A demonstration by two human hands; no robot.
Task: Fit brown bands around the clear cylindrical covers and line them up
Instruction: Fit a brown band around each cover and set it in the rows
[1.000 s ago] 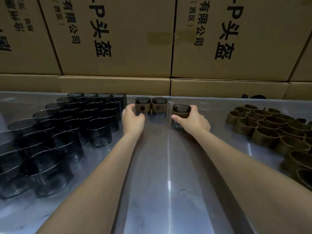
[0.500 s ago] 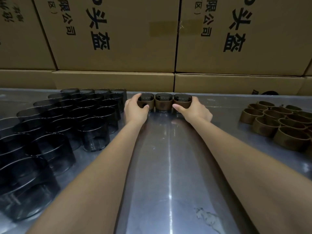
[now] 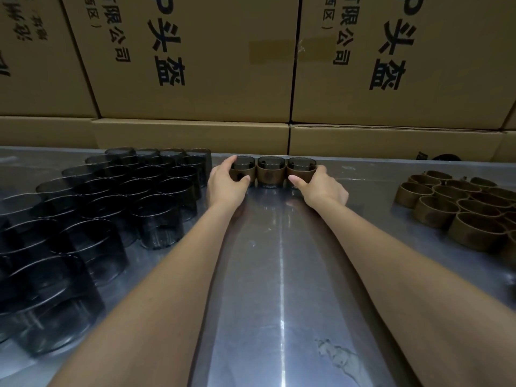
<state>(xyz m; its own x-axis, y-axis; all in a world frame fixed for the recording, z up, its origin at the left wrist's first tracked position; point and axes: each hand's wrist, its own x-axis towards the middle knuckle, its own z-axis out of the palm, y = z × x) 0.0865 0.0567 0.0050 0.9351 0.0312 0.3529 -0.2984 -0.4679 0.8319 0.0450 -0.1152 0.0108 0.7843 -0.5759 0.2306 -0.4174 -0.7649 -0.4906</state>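
A person is reaching both bare arms across a shiny metal table [image 3: 279, 275]. Three banded cups are sitting in a row, touching side by side, at the far edge near stacked cardboard boxes [image 3: 195, 65]. The left hand [image 3: 224, 184] is curling its thumb and fingers around the left cup [image 3: 242, 170]. The right hand [image 3: 321, 188] is gripping the right cup [image 3: 300, 169] the same way. The middle cup [image 3: 270, 171] is standing between them. Dark clear cups [image 3: 117, 196] are crowding the table's left side; loose brown bands [image 3: 446, 202] are lying at the right.
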